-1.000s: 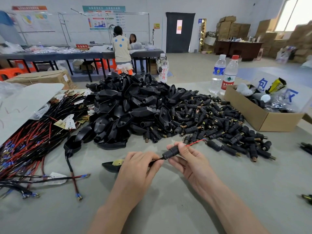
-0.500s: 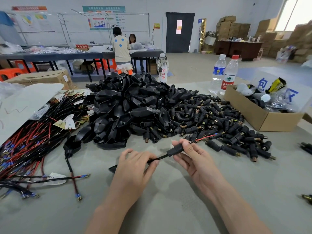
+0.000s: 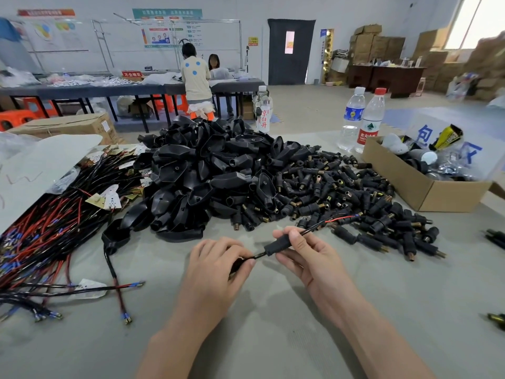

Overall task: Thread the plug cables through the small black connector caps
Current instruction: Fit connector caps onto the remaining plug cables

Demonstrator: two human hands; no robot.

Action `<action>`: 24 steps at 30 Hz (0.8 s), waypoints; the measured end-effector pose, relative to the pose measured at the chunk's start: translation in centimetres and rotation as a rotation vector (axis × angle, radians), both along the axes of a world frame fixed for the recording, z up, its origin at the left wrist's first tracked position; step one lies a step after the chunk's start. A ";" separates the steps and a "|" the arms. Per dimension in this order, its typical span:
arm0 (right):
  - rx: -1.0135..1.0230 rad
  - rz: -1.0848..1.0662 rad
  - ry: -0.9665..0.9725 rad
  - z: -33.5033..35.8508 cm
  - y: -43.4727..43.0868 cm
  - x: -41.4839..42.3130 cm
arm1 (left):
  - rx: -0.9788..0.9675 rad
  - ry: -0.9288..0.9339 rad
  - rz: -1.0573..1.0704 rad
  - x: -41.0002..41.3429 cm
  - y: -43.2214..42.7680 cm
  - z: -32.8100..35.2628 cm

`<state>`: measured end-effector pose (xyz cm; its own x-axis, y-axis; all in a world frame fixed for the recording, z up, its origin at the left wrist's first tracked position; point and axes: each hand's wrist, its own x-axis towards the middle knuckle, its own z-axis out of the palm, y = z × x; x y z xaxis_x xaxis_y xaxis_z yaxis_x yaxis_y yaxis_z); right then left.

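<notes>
A small black connector cap (image 3: 279,245) sits on a thin cable (image 3: 318,227), pinched by my right hand (image 3: 308,254) between thumb and fingers. The cable's red and black wire ends (image 3: 343,218) stick out past the cap to the upper right. My left hand (image 3: 218,265) grips the black plug end of the same cable just left of the cap; the plug is mostly hidden under its fingers. Behind lie a heap of small caps (image 3: 341,198) and a mound of larger black plug housings (image 3: 207,176).
A bundle of red and black cables (image 3: 52,231) with blue terminals fills the left of the grey table (image 3: 273,318). An open cardboard box (image 3: 426,184) stands at the right, two water bottles (image 3: 360,119) behind it. Two people stand at a far table.
The cap has slid farther along the cable toward my left hand, and more wire now sticks out past my right hand. The plug has vanished under my left fingers.
</notes>
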<state>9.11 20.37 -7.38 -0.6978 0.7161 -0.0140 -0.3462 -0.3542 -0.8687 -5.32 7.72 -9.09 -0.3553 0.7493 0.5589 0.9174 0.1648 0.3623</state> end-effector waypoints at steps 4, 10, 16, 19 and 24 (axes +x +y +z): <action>0.004 -0.001 -0.008 -0.1 -0.2 0.0 | -0.002 -0.022 -0.018 0.0 0.3 -0.6; 0.099 0.022 -0.051 -0.4 -1.0 -0.1 | 0.044 -0.026 -0.060 0.4 0.5 -0.6; -0.072 -0.004 0.094 0.2 0.5 0.6 | 0.113 -0.234 -0.067 0.5 0.0 -0.1; -0.106 0.001 0.113 0.2 0.8 0.7 | 0.085 -0.344 -0.103 0.3 -0.1 -0.1; -0.110 -0.035 0.087 0.1 0.9 0.8 | -0.020 -0.420 -0.105 0.3 0.0 -0.8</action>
<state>9.93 21.23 -7.23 -0.6741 0.7378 -0.0345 -0.4323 -0.4319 -0.7915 -5.03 7.74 -9.85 -0.4698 0.8027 0.3673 0.7033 0.0889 0.7053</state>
